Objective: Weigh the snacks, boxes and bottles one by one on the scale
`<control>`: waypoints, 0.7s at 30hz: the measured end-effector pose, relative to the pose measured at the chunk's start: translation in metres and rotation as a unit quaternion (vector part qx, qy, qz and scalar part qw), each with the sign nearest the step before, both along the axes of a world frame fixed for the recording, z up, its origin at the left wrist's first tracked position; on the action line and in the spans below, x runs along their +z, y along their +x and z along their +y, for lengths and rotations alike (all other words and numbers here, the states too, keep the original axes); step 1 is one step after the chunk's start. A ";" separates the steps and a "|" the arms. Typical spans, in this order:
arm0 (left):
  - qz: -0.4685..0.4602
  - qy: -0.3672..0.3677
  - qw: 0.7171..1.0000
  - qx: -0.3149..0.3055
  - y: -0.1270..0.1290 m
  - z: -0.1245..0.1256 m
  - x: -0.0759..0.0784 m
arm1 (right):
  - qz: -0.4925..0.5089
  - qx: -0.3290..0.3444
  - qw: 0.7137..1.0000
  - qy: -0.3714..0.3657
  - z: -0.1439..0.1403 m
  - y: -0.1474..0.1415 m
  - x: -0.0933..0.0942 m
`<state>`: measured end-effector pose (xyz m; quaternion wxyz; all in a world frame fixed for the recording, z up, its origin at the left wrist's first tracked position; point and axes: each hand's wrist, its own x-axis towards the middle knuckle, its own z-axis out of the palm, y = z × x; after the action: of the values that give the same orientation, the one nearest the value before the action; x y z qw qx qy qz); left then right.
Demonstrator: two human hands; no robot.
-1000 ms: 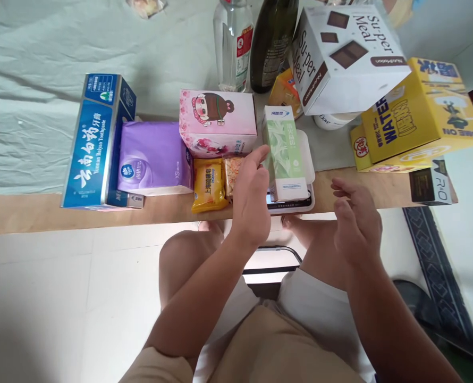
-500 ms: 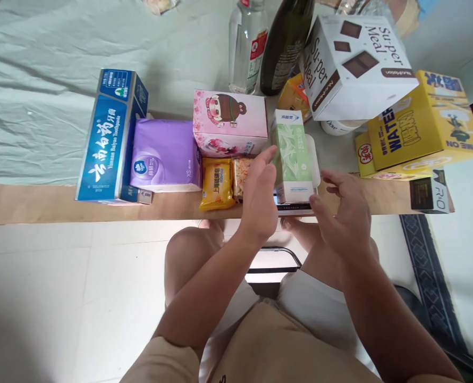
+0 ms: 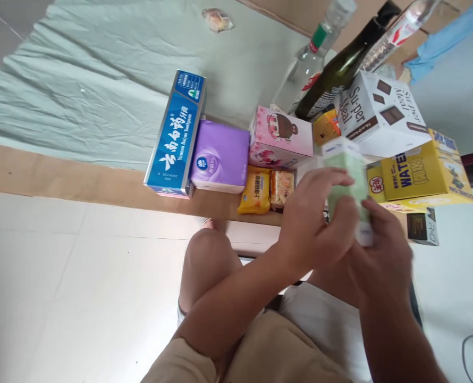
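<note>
A pale green and white carton [image 3: 346, 162], smeared by motion, is held tilted over the table's front edge. My left hand [image 3: 318, 223] closes on its left side, thumb and fingers bent over its face. On the lower right side, my right hand [image 3: 386, 255] grips the same carton; part of that grip is hidden. Left of my hands lie a small clear-wrapped packet [image 3: 282, 187] and a yellow soap packet [image 3: 255, 190]. Behind these stands a pink box [image 3: 282, 135], and farther left are a purple tissue pack [image 3: 222, 151] and a blue toothpaste box [image 3: 178, 130].
A white Su-per Meal box [image 3: 382, 114] and a yellow carton [image 3: 420, 170] stand at right, near a black and grey box [image 3: 422, 227]. Tall at the back are a clear bottle [image 3: 300, 80] and a dark green bottle [image 3: 340, 66]. A small wrapped item [image 3: 217, 20] lies on the cloth [image 3: 112, 80].
Both hands have closed on the green carton and lifted it rightward from its place beside the pink box. The view has shifted, so the table's items appear farther right.
</note>
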<state>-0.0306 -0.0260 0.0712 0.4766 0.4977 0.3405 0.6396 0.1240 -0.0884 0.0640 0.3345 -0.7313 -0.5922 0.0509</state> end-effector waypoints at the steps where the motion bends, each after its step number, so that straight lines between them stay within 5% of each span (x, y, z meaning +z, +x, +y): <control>1: -0.010 0.047 0.998 0.036 -0.013 -0.002 0.007 | 0.019 0.017 0.999 0.036 -0.008 -0.006 0.006; 5: -0.039 0.099 0.964 0.244 -0.083 0.002 0.026 | 0.080 0.143 0.975 0.150 -0.005 -0.056 0.025; 8: -0.054 -0.032 0.881 0.468 -0.144 0.011 0.024 | 0.027 0.238 0.961 0.139 0.028 -0.113 0.028; 9: -0.062 -0.073 0.867 0.490 -0.162 0.014 0.020 | 0.016 0.259 0.957 0.131 0.041 -0.133 0.024; 12: -0.109 -0.172 0.864 0.461 -0.198 0.022 0.000 | 0.012 0.300 0.945 0.131 0.073 -0.185 0.007; 15: -0.099 -0.221 0.899 0.366 -0.208 0.023 -0.019 | 0.012 0.289 0.949 0.128 0.087 -0.219 -0.010; 21: -0.123 -0.283 0.931 0.193 -0.204 0.018 -0.021 | 0.117 0.326 0.938 0.003 0.077 -0.220 -0.009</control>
<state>-0.2348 -0.0083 0.0506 0.5035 0.1839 0.5355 0.6526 -0.0956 -0.0110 0.0552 0.3687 -0.4865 -0.7547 0.2406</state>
